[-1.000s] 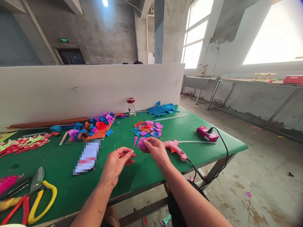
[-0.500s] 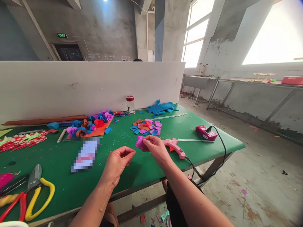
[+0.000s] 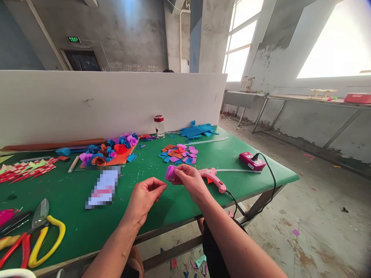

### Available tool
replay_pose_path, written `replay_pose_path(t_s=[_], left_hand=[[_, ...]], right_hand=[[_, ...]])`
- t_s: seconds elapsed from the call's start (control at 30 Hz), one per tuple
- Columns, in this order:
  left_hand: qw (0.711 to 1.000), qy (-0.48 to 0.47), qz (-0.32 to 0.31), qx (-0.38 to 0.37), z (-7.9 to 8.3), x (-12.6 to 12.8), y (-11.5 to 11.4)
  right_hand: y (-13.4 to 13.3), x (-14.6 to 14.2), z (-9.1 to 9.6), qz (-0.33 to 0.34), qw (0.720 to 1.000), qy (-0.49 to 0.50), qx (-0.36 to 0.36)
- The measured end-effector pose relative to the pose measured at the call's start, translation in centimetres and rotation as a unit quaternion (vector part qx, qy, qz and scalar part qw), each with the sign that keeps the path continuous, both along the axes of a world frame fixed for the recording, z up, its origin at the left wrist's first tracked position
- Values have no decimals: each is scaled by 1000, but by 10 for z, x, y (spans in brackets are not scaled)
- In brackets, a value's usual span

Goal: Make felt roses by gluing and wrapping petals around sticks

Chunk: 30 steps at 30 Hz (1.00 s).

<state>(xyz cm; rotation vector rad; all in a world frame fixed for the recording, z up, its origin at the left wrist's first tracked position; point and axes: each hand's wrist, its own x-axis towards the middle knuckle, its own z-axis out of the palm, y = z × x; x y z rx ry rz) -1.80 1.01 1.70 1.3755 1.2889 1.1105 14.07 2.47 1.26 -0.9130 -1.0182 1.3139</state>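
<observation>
My right hand (image 3: 189, 182) pinches a small purple paper piece (image 3: 170, 173), curled into a roll, just above the green table (image 3: 179, 204). My left hand (image 3: 145, 199) hovers beside it to the left, fingertips pinched together; what they hold, if anything, I cannot make out. A pile of cut petals in purple, blue and orange (image 3: 179, 153) lies just beyond my hands. A pink hot glue gun (image 3: 213, 179) rests on the table to the right of my right hand.
Finished paper roses (image 3: 108, 152) lie at the back left by a white divider board (image 3: 110, 102). A small glass jar (image 3: 159, 126), blue scraps (image 3: 197, 131), a pink power strip (image 3: 252, 161), and yellow and red pliers (image 3: 34, 239) are on the table.
My right hand has curled the purple piece from a flat petal with a pointed tip into a rounder roll. The left hand has stayed pinched beside it.
</observation>
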Motion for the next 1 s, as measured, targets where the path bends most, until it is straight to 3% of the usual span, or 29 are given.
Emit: replay_pose_path(t_s=[1.0], left_hand=[[1000,11,1,6,-1,0,0]], right_hand=[[-7,-3,3,33,999,27,-2]])
